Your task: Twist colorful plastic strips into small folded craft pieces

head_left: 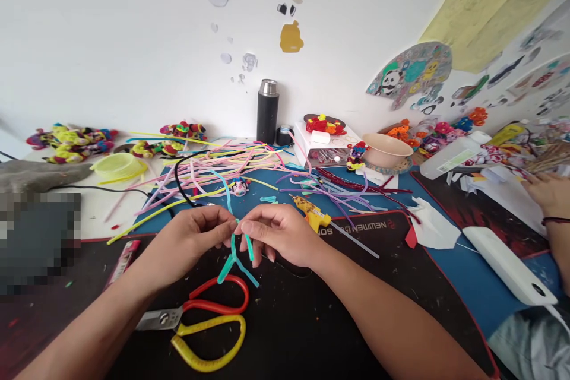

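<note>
A turquoise pipe-cleaner figure (234, 254) with forked lower ends hangs between my hands over the black mat. My left hand (202, 230) pinches it from the left, thumb and forefinger together near its middle. From the right, my right hand (274, 231) closes thumb and forefinger on the same piece, its other fingers curled below. A light blue strand rises above my fingertips towards the pile of pipe cleaners (214, 166). Scissors (209, 309) with one red and one yellow handle lie just below the figure.
A yellow glue gun (314, 214) lies right of my hands. Behind stand a black thermos (268, 113) and a beige bowl (387, 151). A white device (507, 264) lies at right, near another person's arm (552, 202). A red tube (122, 264) is at left.
</note>
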### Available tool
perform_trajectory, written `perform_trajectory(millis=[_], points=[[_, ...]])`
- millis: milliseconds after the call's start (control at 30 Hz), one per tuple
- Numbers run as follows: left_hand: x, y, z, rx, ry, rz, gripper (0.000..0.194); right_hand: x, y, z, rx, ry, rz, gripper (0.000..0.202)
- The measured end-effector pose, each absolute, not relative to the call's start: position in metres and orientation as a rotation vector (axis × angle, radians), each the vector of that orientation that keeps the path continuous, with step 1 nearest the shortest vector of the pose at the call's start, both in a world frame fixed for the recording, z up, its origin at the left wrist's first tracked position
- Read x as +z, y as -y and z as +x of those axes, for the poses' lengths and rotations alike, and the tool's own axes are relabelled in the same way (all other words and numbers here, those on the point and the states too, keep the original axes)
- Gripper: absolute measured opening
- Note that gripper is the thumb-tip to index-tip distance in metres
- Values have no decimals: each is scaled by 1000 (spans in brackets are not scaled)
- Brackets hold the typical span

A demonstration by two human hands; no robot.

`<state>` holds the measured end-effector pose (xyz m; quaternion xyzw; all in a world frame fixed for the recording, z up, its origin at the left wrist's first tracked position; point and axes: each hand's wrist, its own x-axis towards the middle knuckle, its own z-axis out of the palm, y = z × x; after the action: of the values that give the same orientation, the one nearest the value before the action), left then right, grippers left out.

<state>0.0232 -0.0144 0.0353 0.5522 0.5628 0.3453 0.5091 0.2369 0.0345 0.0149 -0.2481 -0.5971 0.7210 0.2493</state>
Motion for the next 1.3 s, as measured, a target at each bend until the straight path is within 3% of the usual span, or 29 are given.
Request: perform_trajectory(millis=[533,767,1033,1300], points=[[34,23,21,890,-1240,1378,46,14,-36,237,2048,1586,-773,46],[33,23,16,826,-1230,1286,42,11,-35,240,1732,1833,-892,39],[30,22,22,830,-1067,903,51,11,-35,239,1544,1906,-878,34],[28,18,10,757,-1146,976,47,13,-37,243,821,2224,-814,15]])
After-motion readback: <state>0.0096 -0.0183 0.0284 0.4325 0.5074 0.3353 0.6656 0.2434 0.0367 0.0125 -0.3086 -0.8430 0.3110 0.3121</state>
